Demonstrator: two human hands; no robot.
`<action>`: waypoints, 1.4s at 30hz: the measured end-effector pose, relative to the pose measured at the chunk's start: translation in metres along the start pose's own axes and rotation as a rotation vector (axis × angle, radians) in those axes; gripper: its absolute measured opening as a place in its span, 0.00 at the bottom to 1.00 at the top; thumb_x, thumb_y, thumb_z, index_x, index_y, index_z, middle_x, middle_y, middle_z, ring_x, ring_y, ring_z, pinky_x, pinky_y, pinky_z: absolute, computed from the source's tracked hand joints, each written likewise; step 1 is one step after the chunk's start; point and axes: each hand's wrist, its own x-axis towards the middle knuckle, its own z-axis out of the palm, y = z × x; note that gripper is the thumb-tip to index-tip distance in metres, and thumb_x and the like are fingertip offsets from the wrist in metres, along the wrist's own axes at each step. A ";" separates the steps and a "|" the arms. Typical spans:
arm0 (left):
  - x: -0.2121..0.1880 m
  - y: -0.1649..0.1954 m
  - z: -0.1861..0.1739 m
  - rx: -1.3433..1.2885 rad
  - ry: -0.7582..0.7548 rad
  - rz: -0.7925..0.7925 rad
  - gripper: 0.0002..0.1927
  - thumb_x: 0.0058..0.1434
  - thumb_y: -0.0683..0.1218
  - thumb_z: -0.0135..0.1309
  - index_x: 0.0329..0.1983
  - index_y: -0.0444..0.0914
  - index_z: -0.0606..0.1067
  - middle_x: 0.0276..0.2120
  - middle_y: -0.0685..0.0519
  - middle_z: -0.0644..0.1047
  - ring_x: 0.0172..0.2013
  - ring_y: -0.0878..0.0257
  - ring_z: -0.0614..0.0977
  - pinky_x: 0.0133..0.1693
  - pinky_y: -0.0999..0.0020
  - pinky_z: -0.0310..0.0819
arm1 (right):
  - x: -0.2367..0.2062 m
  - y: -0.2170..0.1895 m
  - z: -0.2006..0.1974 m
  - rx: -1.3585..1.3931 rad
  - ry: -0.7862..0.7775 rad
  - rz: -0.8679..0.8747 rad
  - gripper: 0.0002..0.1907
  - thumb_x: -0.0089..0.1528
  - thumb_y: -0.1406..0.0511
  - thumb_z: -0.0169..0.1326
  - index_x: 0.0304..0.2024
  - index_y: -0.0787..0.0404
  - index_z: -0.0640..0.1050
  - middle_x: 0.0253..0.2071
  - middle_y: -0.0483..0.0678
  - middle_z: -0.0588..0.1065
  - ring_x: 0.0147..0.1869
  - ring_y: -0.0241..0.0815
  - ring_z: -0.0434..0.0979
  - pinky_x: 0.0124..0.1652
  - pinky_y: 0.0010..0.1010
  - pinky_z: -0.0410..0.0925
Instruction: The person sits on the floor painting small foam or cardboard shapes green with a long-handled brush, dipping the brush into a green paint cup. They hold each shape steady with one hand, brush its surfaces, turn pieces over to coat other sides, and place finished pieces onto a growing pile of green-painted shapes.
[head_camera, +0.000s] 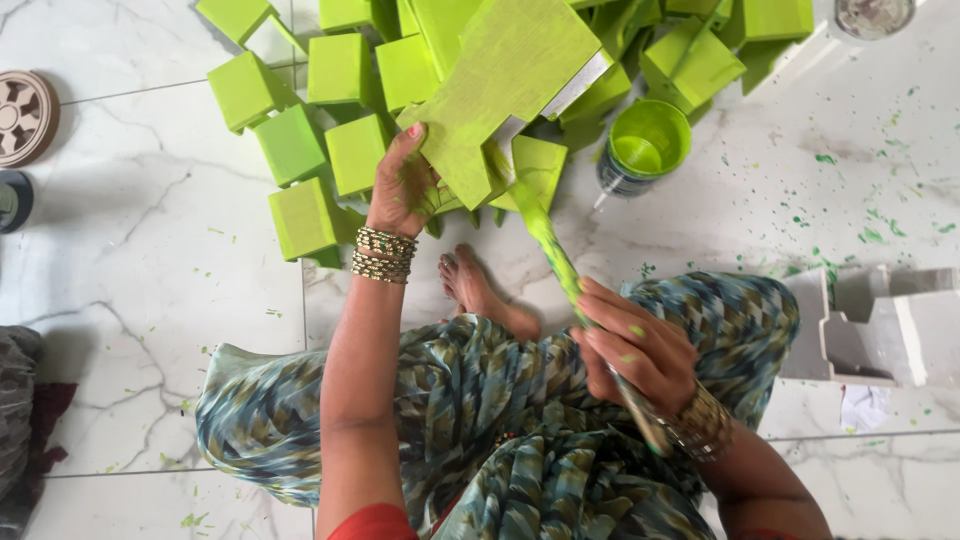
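Note:
My left hand (402, 187) grips the lower edge of a green-painted wooden piece (500, 80) and holds it tilted up off the floor. My right hand (632, 345) is closed around the long handle of a paintbrush (553, 250). The green-smeared handle runs up to the piece's underside, where the brush tip touches an unpainted white edge (580, 85). A tub of green paint (645, 145) stands open just right of the piece.
Several green-painted blocks (300, 150) lie in a heap on the marble floor behind the held piece. Unpainted white pieces (880, 325) sit at the right. A round carved object (25, 115) lies at the far left. Green paint spatters dot the floor (850, 180).

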 end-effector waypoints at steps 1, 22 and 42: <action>0.003 0.001 -0.003 -0.010 0.002 0.004 0.29 0.62 0.55 0.63 0.60 0.36 0.70 0.55 0.47 0.78 0.54 0.54 0.81 0.56 0.54 0.78 | -0.002 -0.001 -0.003 0.010 0.024 0.007 0.15 0.60 0.76 0.61 0.45 0.66 0.70 0.49 0.62 0.77 0.56 0.63 0.82 0.50 0.43 0.81; -0.019 -0.004 -0.053 -0.189 0.075 0.041 0.28 0.63 0.51 0.63 0.62 0.34 0.70 0.58 0.45 0.77 0.58 0.50 0.79 0.62 0.50 0.74 | 0.071 0.030 0.023 0.123 -0.374 -0.147 0.07 0.62 0.69 0.60 0.35 0.62 0.74 0.56 0.54 0.77 0.66 0.63 0.76 0.52 0.45 0.79; -0.021 0.004 -0.050 -0.186 0.049 0.038 0.29 0.61 0.51 0.63 0.62 0.35 0.70 0.58 0.45 0.77 0.59 0.50 0.79 0.61 0.49 0.75 | 0.069 -0.015 0.028 -0.108 -0.535 -0.157 0.07 0.58 0.69 0.60 0.30 0.60 0.74 0.50 0.50 0.77 0.68 0.53 0.74 0.58 0.41 0.76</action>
